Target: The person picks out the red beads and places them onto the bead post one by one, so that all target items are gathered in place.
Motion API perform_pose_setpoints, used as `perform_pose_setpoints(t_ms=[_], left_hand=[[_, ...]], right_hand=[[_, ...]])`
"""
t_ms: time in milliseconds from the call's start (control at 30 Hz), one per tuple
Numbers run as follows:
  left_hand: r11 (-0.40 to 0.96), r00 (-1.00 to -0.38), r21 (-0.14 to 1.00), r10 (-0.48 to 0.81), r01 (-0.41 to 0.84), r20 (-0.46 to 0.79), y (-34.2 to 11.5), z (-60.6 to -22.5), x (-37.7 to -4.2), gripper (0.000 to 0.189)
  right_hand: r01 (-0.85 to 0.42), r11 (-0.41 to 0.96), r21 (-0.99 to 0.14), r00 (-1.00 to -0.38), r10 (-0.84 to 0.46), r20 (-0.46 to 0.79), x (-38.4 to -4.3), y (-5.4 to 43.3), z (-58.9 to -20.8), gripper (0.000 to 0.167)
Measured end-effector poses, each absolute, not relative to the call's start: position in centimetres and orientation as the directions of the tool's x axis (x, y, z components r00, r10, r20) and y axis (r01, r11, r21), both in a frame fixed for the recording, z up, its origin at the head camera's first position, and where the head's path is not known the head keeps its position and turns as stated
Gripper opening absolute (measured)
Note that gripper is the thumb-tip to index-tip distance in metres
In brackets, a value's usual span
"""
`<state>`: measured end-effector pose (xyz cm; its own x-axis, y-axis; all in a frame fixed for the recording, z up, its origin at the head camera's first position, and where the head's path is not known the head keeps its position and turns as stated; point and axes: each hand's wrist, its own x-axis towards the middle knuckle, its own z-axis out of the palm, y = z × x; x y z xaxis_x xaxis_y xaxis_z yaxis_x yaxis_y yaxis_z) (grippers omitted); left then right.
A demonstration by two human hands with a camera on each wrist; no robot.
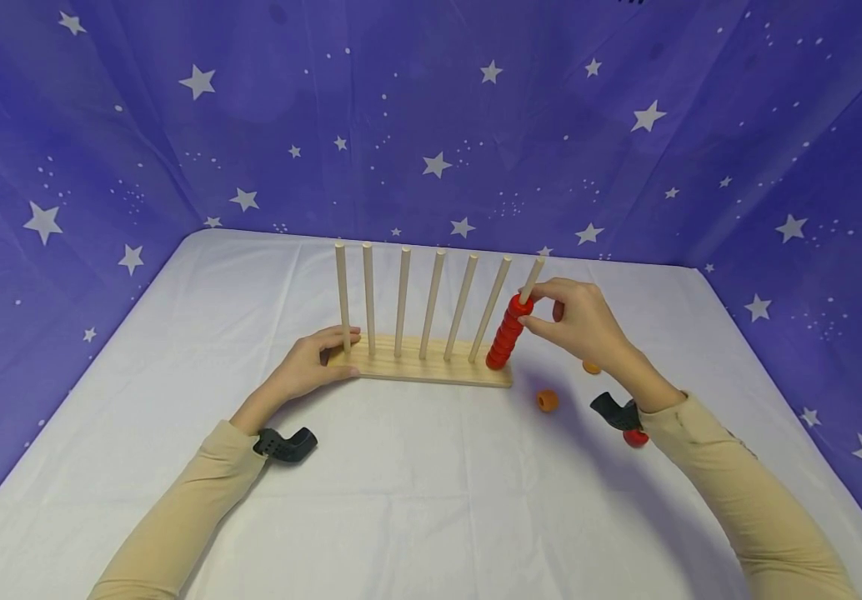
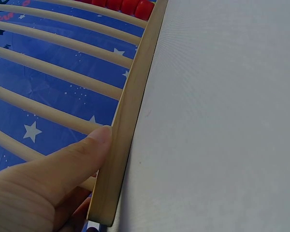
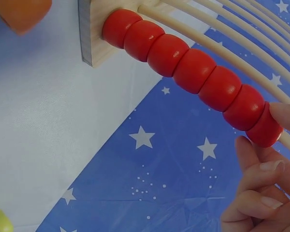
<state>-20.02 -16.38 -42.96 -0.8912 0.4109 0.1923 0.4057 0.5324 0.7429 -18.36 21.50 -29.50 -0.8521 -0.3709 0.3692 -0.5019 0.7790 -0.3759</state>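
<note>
A pale wooden bead stand has a flat base [image 1: 431,367] and a row of several upright pegs [image 1: 402,304]. Round the base's left end, my left hand [image 1: 303,362] grips with the thumb [image 2: 82,152] along the front edge and fingers behind. Several red beads [image 3: 193,70] are stacked on the rightmost peg. My right hand [image 1: 577,317] pinches the topmost red bead [image 3: 265,126] between thumb and fingers, with the peg running through it. Bare peg shows above that bead. The other pegs carry no beads.
Right of the stand, an orange bead [image 1: 548,401] lies on the white cloth. A yellow-orange piece [image 1: 591,367] and a red bead [image 1: 635,438] are partly hidden by the right arm and its black wrist mount [image 1: 615,412]. Blue starry fabric [image 1: 438,125] surrounds the table.
</note>
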Motion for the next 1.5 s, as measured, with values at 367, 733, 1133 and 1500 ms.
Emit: perform_pose_setpoints(t_ms=[367, 733, 1133, 1500], left_hand=[[0.532, -0.894, 0.747, 0.410, 0.398, 0.184, -16.3, -42.9, -20.0, 0.057], [0.531, -0.893, 0.750, 0.412, 0.395, 0.179, -16.3, -42.7, -20.0, 0.057], [0.526, -0.894, 0.753, 0.409, 0.395, 0.184, -16.3, -42.9, -20.1, 0.058], [0.532, -0.898, 0.753, 0.403, 0.387, 0.176, -16.3, -42.9, -20.1, 0.058]], right_hand=[[-0.490, 0.786, -0.378, -0.860, -0.363, 0.359, -18.2, 22.0, -29.7, 0.030], [-0.465, 0.804, -0.370, -0.873, -0.347, 0.343, -17.6, 23.6, -30.3, 0.029], [-0.396, 0.845, -0.359, -0.905, -0.292, 0.311, -16.3, 26.6, -31.5, 0.028], [-0.319, 0.877, -0.361, -0.943, -0.255, 0.213, -15.0, 29.5, -32.2, 0.027]])
